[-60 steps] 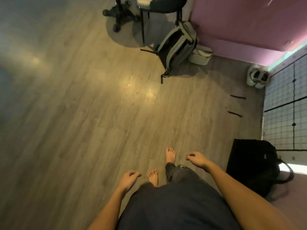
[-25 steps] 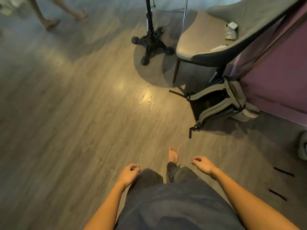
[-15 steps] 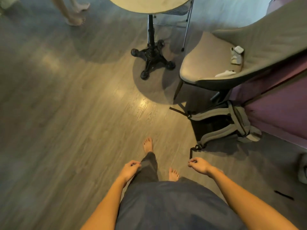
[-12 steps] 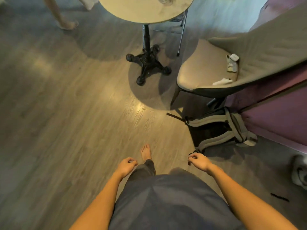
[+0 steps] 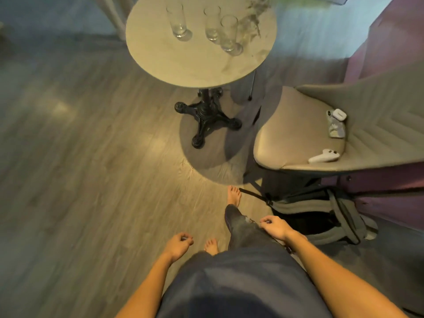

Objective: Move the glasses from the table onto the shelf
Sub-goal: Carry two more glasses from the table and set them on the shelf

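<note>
Three tall clear glasses stand upright on a round pale table ahead of me: one at the left, one in the middle, one nearest at the right. My left hand hangs low by my hip, fingers loosely curled with nothing in it. My right hand hangs by my right thigh, fingers curled, also holding nothing. Both hands are far below and short of the table. No shelf is in view.
The table stands on a black cast-iron foot. A beige chair at the right holds a phone, a small white case and a white controller. A grey backpack lies on the wooden floor by my right foot. A purple wall is at right.
I have walked toward the table; its top and the three glasses have come into view. The chair and backpack are closer. Both hands stay hanging and hold nothing.
</note>
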